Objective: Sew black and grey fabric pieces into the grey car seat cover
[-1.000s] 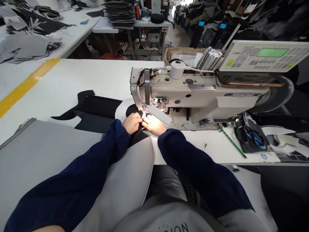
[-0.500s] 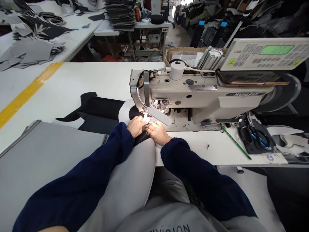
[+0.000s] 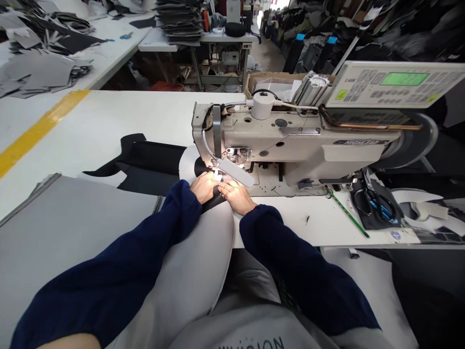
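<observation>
Close under the needle area of a sewing machine (image 3: 301, 145), my left hand (image 3: 203, 187) is closed on a grey and black fabric piece (image 3: 198, 252). My right hand (image 3: 238, 198) meets it from the right, its fingers bunched on the same fabric near the black band (image 3: 214, 202). The fingertips nearly touch, and what lies right beneath them is hidden. A grey lamp (image 3: 235, 172) lights the spot from just above. The fabric's grey part hangs over the table edge onto my lap. Black fabric (image 3: 152, 162) spreads to the left of the machine head.
Stacked grey panels (image 3: 83, 218) lie on the left of the white table (image 3: 145, 109). To the right are a green pencil (image 3: 348, 213), scissors (image 3: 378, 203) and white scraps (image 3: 428, 211). A control panel (image 3: 395, 83) tops the machine, with a cardboard box (image 3: 250, 82) behind.
The view has shifted slightly, so the machine and table sit a little further left. Both hands stay at the needle area on the fabric; my right fingers look slightly straighter.
</observation>
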